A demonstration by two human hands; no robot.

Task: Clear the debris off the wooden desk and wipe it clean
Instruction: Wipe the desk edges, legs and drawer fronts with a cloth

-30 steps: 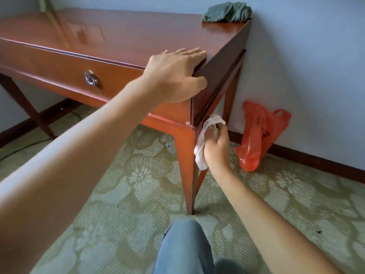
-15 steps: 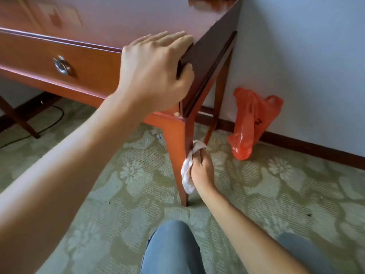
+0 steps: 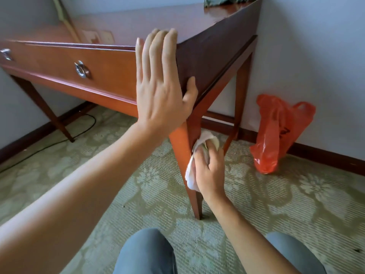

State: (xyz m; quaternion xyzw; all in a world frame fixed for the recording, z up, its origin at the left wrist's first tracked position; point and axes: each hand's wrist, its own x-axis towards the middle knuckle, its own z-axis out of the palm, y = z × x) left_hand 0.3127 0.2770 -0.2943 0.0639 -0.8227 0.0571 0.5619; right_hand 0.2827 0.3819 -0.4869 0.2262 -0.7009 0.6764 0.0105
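The reddish wooden desk point(image 3: 110, 76) stands against the wall, seen from low down. My left hand point(image 3: 160, 89) lies flat with straight fingers over its near right corner, the thumb on the dark side panel. My right hand point(image 3: 209, 169) grips a white cloth point(image 3: 190, 175) and presses it against the near right leg point(image 3: 183, 155), roughly halfway down. A dark green rag point(image 3: 219, 0) lies on the desktop's far right corner, partly cut off by the frame's top edge.
An orange plastic bag point(image 3: 276, 135) stands on the carpet by the wall, right of the desk. A black cable point(image 3: 59, 139) runs across the floor under the desk. A pale stick point(image 3: 65, 18) leans at the back. My knees point(image 3: 146, 252) are at the bottom.
My left hand has loosened from curling over the desk corner to lying flat with straight fingers. My right hand with the cloth stays on the leg, slightly higher than half a second ago.
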